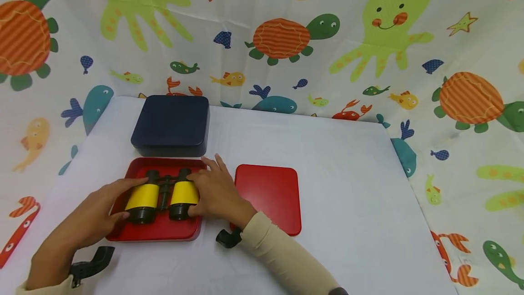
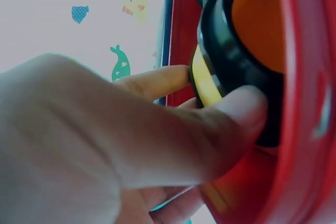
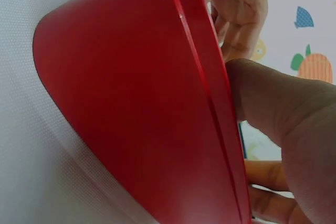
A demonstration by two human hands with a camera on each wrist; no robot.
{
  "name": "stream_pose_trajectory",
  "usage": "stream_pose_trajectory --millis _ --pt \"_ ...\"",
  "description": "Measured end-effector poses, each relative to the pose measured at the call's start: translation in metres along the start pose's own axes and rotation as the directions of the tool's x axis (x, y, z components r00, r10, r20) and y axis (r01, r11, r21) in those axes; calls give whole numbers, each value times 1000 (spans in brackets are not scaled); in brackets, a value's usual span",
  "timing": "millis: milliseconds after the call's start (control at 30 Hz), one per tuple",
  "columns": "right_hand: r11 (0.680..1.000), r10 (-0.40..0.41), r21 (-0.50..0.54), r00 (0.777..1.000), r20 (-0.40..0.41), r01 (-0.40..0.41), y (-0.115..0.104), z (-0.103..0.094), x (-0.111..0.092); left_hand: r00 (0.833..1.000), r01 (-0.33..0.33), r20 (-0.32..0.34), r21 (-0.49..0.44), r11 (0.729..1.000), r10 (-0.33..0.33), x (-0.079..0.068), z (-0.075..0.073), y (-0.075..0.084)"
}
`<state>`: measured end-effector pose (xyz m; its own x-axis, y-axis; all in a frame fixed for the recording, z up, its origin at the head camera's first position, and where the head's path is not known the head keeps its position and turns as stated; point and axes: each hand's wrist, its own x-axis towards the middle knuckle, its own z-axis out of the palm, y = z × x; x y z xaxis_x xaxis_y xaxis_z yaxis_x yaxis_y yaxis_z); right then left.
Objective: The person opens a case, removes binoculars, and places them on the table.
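Note:
Yellow-and-black binoculars (image 1: 143, 195) lie within an open red tin (image 1: 186, 231). On the left barrel, my left hand (image 1: 92, 211) has its thumb at the wide black lens end and its fingers near the narrow end. My right hand (image 1: 219, 192) grips the right barrel from its outer side. The left wrist view shows the left thumb pressed on the black rim of the binoculars (image 2: 226, 51), beside an orange lens. In the right wrist view, the tin's outer wall (image 3: 131, 93) hides the binoculars, and part of the right hand (image 3: 310, 129) reaches over its rim.
Just behind the red tin stands a dark blue tin (image 1: 172, 124). A flat red lid (image 1: 268, 199) lies to the right, partly behind my right forearm. The white table (image 1: 348, 185) backs onto a curtain (image 1: 245, 3) printed with sea animals.

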<state>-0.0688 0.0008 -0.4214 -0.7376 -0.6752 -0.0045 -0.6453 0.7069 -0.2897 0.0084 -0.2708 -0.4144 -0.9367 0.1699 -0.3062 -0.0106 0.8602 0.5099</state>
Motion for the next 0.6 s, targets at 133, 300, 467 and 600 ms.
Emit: stream_pose_trajectory --millis 133,300,467,600 --pt "999 -22 33 999 -46 24 3 2 1 1000 14 -20 17 1000 -13 -4 1 4" --pt "997 -47 58 993 -105 53 4 -4 -2 996 36 -80 50 998 -32 -14 -5 9" --pt "990 -52 120 989 -141 69 2 -23 -11 994 30 -110 75 997 -21 -21 -17 20" --pt "969 -47 232 988 -146 80 11 -39 -26 995 -19 -94 76 997 26 -24 -24 39"
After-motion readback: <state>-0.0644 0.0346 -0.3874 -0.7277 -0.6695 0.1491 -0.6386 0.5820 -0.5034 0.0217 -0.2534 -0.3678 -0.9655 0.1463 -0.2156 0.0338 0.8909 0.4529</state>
